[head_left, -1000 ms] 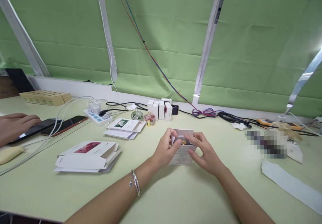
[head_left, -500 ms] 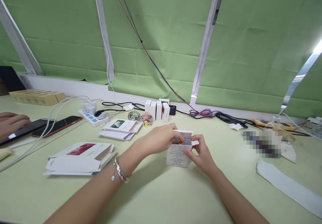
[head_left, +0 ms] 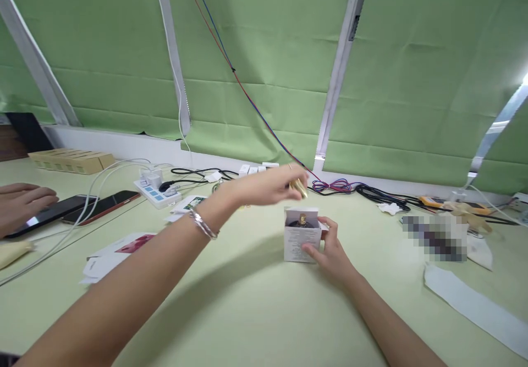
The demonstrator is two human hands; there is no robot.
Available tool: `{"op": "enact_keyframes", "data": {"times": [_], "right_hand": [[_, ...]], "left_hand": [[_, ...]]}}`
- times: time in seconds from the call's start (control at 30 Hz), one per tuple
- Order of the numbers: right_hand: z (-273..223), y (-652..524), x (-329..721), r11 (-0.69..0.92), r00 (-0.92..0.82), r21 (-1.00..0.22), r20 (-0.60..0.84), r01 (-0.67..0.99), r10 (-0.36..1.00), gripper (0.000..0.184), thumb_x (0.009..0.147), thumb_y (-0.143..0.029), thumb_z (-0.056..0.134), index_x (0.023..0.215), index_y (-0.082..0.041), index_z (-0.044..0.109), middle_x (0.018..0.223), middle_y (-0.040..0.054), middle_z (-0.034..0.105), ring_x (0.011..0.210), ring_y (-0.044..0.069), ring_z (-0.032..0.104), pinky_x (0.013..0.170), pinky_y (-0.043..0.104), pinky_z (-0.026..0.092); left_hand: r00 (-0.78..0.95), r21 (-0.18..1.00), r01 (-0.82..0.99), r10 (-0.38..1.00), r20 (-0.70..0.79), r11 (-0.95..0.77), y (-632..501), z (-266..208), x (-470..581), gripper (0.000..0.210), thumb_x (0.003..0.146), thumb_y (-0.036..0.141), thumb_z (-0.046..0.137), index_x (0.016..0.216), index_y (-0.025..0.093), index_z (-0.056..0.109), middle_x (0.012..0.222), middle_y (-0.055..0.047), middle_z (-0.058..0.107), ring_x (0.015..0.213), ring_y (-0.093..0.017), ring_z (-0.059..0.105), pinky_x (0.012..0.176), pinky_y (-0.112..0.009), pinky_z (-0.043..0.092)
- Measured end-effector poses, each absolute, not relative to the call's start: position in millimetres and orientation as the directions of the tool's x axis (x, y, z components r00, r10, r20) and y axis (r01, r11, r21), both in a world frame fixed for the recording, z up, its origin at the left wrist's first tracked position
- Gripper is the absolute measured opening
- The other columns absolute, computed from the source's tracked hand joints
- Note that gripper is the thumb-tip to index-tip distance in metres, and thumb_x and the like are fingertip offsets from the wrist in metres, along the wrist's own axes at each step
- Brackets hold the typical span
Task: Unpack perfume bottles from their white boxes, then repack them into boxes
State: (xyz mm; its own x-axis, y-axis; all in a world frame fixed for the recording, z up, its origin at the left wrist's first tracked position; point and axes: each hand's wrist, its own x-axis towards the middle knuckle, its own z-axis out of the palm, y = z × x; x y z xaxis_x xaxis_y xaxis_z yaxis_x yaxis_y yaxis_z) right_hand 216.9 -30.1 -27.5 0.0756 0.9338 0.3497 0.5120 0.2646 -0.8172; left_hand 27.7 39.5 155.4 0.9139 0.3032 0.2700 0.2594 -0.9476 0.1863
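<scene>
My right hand [head_left: 333, 250] grips the right side of a small white printed box [head_left: 297, 246], which is upright on the table with its top flaps raised. Inside it sits a dark bottle, and its gold spray nozzle [head_left: 302, 220] shows in the opening; the rest is hidden by the box. Above and slightly left of the box, my left hand [head_left: 272, 185] pinches a gold bottle cap [head_left: 298, 189]. The cap is clear of the nozzle.
Flat white cartons [head_left: 111, 254] lie at left, partly behind my left arm. A power strip [head_left: 157, 192], cables [head_left: 379, 193] and white paper [head_left: 474, 301] are around. Another person's hand [head_left: 28, 208] rests by a tablet [head_left: 53, 213]. Small white boxes [head_left: 245, 170] stand at the back.
My left hand has risen from the box opening with the gold cap, baring the nozzle. The box, in my right hand, appears slightly further right and up in view.
</scene>
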Motion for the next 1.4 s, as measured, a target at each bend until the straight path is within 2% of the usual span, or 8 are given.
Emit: {"op": "enact_keyframes", "data": {"times": [0.07, 0.17, 0.4, 0.7, 0.87, 1.13, 1.27, 1.4], "right_hand": [[-29, -28, 222, 0.231, 0.134, -0.831, 0.34, 0.506, 0.931, 0.058, 0.077, -0.037, 0.057, 0.119, -0.024, 0.019, 0.095, 0.0064, 0.058, 0.085, 0.021, 0.059, 0.079, 0.04, 0.047], [-31, -27, 224, 0.219, 0.175, -0.836, 0.347, 0.503, 0.921, 0.059, 0.076, -0.04, 0.058, 0.118, -0.025, 0.02, 0.094, 0.0061, 0.058, 0.084, 0.021, 0.06, 0.078, 0.04, 0.048], [-31, -28, 221, 0.257, 0.155, -0.823, 0.38, 0.507, 0.912, 0.058, 0.076, -0.04, 0.058, 0.118, -0.024, 0.021, 0.098, 0.0076, 0.06, 0.085, 0.021, 0.059, 0.077, 0.042, 0.048], [-29, -29, 219, 0.244, 0.167, -0.826, 0.372, 0.508, 0.913, 0.057, 0.076, -0.04, 0.059, 0.117, -0.023, 0.022, 0.101, 0.0089, 0.061, 0.088, 0.022, 0.059, 0.078, 0.042, 0.048], [-30, -27, 220, 0.238, 0.17, -0.827, 0.368, 0.508, 0.914, 0.058, 0.076, -0.038, 0.059, 0.118, -0.024, 0.022, 0.101, 0.0082, 0.061, 0.088, 0.022, 0.06, 0.077, 0.041, 0.049], [-33, -25, 218, 0.298, 0.14, -0.766, 0.448, 0.57, 0.883, 0.051, 0.077, -0.033, 0.057, 0.114, -0.025, 0.023, 0.109, 0.0089, 0.054, 0.085, 0.02, 0.06, 0.072, 0.038, 0.051], [-35, -26, 213, 0.384, 0.086, -0.675, 0.552, 0.63, 0.83, 0.048, 0.079, -0.034, 0.054, 0.113, -0.025, 0.022, 0.119, 0.0116, 0.046, 0.078, 0.019, 0.061, 0.068, 0.038, 0.052], [-37, -26, 212, 0.46, 0.014, -0.581, 0.631, 0.671, 0.776, 0.046, 0.08, -0.031, 0.052, 0.113, -0.026, 0.021, 0.113, 0.0107, 0.049, 0.08, 0.021, 0.062, 0.068, 0.039, 0.052]], "left_hand": [[0.859, 0.311, 0.259, 0.366, 0.359, -0.914, 37, 176, 14, 0.022, 0.087, 0.025, 0.044, 0.109, 0.02, 0.046, 0.107, -0.004, 0.058, 0.088, -0.013, 0.058, 0.068, -0.022, 0.043], [0.855, 0.318, 0.389, 0.467, 0.225, -0.865, 36, 182, 2, 0.021, 0.084, 0.027, 0.049, 0.103, 0.021, 0.05, 0.093, -0.002, 0.063, 0.08, -0.014, 0.06, 0.06, -0.021, 0.043], [0.728, -0.065, 0.681, 0.684, -0.047, -0.729, 61, 78, 2, 0.015, 0.066, 0.006, 0.06, 0.078, 0.014, 0.065, 0.085, -0.009, 0.066, 0.074, -0.022, 0.062, 0.061, -0.029, 0.044], [0.642, -0.144, 0.765, 0.762, 0.088, -0.628, 109, 22, -1, 0.021, 0.088, 0.025, 0.05, 0.104, 0.012, 0.055, 0.099, -0.005, 0.06, 0.084, -0.016, 0.059, 0.075, -0.034, 0.049], [0.65, -0.124, 0.758, 0.724, 0.23, -0.641, 134, 13, 16, 0.03, 0.082, 0.003, 0.046, 0.109, 0.009, 0.056, 0.098, -0.014, 0.063, 0.096, -0.025, 0.057, 0.081, -0.037, 0.041], [0.683, -0.107, 0.655, 0.525, 0.508, -0.748, 88, 83, 35, 0.029, 0.092, 0.028, 0.033, 0.107, 0.021, 0.057, 0.109, -0.008, 0.057, 0.105, -0.021, 0.046, 0.091, -0.035, 0.032], [0.939, -0.31, 0.162, 0.05, 0.339, -0.937, 52, 109, 44, 0.018, 0.086, 0.024, 0.05, 0.078, 0.025, 0.067, 0.116, -0.004, 0.055, 0.119, -0.024, 0.036, 0.097, -0.039, 0.025], [0.976, -0.322, 0.021, -0.051, 0.213, -0.946, 47, 107, 53, 0.018, 0.079, 0.012, 0.058, 0.069, 0.024, 0.066, 0.126, -0.001, 0.051, 0.127, -0.025, 0.03, 0.099, -0.04, 0.021]]}}
